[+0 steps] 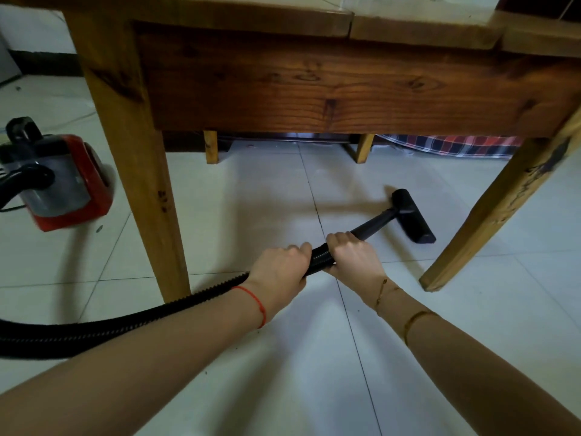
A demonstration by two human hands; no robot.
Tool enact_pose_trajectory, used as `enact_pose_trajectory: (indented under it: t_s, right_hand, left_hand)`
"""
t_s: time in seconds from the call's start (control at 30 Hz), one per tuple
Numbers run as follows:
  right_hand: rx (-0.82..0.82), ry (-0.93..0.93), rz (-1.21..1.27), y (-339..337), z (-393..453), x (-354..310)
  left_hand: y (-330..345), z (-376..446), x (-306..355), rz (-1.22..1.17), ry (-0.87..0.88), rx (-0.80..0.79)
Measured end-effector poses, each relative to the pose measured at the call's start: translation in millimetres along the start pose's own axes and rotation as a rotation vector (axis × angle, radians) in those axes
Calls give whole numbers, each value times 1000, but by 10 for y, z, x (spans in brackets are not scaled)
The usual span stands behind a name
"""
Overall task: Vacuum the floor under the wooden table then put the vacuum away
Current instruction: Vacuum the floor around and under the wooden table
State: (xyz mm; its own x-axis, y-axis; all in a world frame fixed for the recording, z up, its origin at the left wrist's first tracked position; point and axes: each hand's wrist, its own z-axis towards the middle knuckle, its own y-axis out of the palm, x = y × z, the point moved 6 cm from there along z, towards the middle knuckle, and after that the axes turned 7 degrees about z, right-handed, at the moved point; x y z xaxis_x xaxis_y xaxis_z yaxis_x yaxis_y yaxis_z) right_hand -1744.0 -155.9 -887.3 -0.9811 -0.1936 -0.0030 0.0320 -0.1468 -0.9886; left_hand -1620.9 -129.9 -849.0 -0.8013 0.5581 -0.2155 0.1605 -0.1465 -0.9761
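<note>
View from beneath the wooden table point(314, 86), which serves as our landmark. We grip the black ribbed hose point(125, 322) with both hands just in front of the table's near edge: our left hand point(279, 269) has its fingers curled round the hose, and our right hand point(355, 256), just ahead of it, is wrapped round the point where the hose meets the rigid black wand point(374, 223). The two hands lie nearly touching, with a short stretch of hose showing between them. The wand reaches forward under the table to the black floor nozzle point(412, 217), which rests on the pale tiled floor point(251, 190) between the table's two near legs, closer to the right one. The hose trails back past the left near leg point(135, 152), touching the floor at its foot, and curves off to the left. The red and grey vacuum body point(59, 184) sits on the floor outside the table, to the left of that leg. Beyond the table's far legs a checked cloth point(452, 146) hangs down to the floor.
</note>
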Motion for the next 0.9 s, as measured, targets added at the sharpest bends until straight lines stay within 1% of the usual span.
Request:
enact_pose_trajectory:
  t_s: [0.13, 0.27, 0.37, 0.53, 0.67, 0.8, 0.9]
  right_hand:
    - [-23, 44, 43, 25, 14, 285]
    - [-27, 48, 144, -109, 91, 232]
    - [-81, 8, 203, -247, 179, -14]
    - [-195, -140, 304, -541, 348, -631]
    - [-263, -273, 420, -794, 329, -1110]
    - [-319, -377, 522, -1082, 177, -1472]
    - [-377, -393, 572, -1308, 34, -1663]
  left_hand:
    - [10, 244, 177, -40, 17, -6]
    - [-103, 255, 87, -58, -25, -41]
    - [-248, 104, -118, -57, -68, -94]
    - [-548, -337, -553, -89, -191, -202]
    - [-788, -742, -798, -106, -263, -267]
    - [-1050, -1127, -904, -122, -292, -353]
    - [-1275, -1385, -952, -151, -298, -399]
